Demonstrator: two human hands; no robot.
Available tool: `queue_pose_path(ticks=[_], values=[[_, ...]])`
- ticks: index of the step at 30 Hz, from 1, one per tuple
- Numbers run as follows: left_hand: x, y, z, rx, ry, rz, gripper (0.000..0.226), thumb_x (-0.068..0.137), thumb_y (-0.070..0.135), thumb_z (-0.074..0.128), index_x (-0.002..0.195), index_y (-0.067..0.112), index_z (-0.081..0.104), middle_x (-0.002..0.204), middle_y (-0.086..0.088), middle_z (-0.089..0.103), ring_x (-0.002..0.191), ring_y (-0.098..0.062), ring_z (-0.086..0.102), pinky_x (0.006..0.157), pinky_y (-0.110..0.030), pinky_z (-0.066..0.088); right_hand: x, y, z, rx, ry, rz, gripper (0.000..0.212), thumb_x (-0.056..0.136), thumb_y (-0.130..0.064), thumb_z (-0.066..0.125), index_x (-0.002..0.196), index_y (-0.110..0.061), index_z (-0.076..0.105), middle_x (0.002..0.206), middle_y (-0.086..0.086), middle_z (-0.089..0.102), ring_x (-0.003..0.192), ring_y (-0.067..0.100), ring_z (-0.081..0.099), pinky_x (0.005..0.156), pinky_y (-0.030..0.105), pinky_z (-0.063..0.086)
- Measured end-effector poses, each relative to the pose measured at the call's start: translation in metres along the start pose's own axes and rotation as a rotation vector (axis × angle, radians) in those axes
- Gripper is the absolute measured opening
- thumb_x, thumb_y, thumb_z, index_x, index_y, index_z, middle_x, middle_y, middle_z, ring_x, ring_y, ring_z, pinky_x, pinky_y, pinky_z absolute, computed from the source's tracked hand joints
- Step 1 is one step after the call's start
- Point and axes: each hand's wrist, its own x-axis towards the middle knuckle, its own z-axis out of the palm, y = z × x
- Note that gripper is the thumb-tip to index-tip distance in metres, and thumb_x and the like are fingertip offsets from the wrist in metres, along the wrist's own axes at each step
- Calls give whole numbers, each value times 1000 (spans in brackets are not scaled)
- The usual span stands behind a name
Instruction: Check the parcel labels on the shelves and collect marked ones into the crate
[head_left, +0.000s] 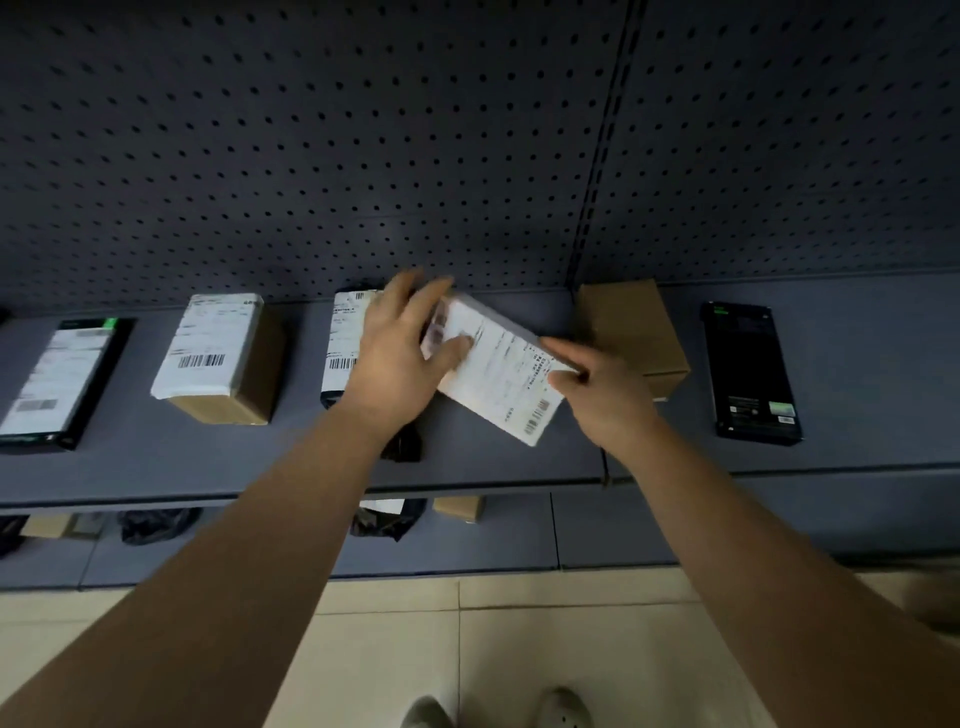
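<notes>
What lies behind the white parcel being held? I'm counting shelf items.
Behind the white parcel, held by the left hand and right hand, stands a plain brown box; its left part is covered.

The view is dim and bluish. The pegboard darkens toward its upper corners, while the floor tiles below it look brighter. Motion blur smears the left hand; straight shelf lines bow near the frame's edges.
</notes>
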Motion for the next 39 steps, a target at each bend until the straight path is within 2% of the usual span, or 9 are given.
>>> queue_pose_path(ticks=[4,7,11,15,18,21,25,31,39], values=[[10,1,-16,144,-314,148,37,91,27,67,127,20,63,129,-1,60,122,-22,48,107,-33,37,3,-14,-24,-83,-82,-107,35,101,-13,50,132,-26,60,127,-12,47,108,9,54,70,7,47],[6,4,-22,115,-317,84,28,91,20,65,120,19,67,116,2,63,108,-16,56,96,-30,45,5,-26,-31,-135,-27,-214,34,100,-11,52,129,-26,63,131,-14,52,110,4,52,85,14,48],[-11,-1,-19,-116,-337,-94,21,91,18,66,108,28,68,107,7,63,97,-9,61,91,-27,49,3,-39,-28,-96,57,-216,42,100,-20,54,136,-41,53,127,-11,58,89,2,59,62,6,47],[-29,-4,-14,-401,-151,-331,16,94,14,62,103,26,65,92,11,65,80,4,61,74,-15,49,2,-40,-14,110,188,-115,56,96,-37,59,146,-42,36,145,-5,50,123,12,53,101,32,48],[-38,-5,-8,-671,18,-545,13,94,13,63,105,19,64,79,13,62,81,-11,64,83,-32,56,-3,-32,9,163,93,-28,53,95,-40,59,144,-29,43,142,-7,52,121,7,51,104,31,42],[-42,-3,-4,-792,76,-619,12,94,11,63,105,16,63,81,7,64,90,-21,64,89,-39,56,-8,-20,34,194,-63,48,48,93,-39,61,139,-28,51,125,-10,64,113,11,61,103,41,48],[-48,-4,-7,-784,76,-590,18,94,11,63,112,12,64,73,18,66,73,-6,62,67,-17,51,-8,-18,43,383,-55,86,43,97,-14,58,139,-20,52,116,-9,65,98,4,63,98,36,53],[-52,-2,-16,-857,53,-646,21,93,14,64,113,14,68,97,3,76,94,-11,70,88,-24,55,-12,-17,45,500,-56,124,40,97,-11,57,137,-16,54,119,-2,65,95,6,66,91,28,55],[-52,-4,-15,-835,47,-693,22,92,18,67,113,13,69,104,-8,74,97,-17,70,89,-27,55,-13,-13,43,536,-95,133,35,100,-15,54,135,-18,54,118,0,66,99,13,67,87,27,57]])
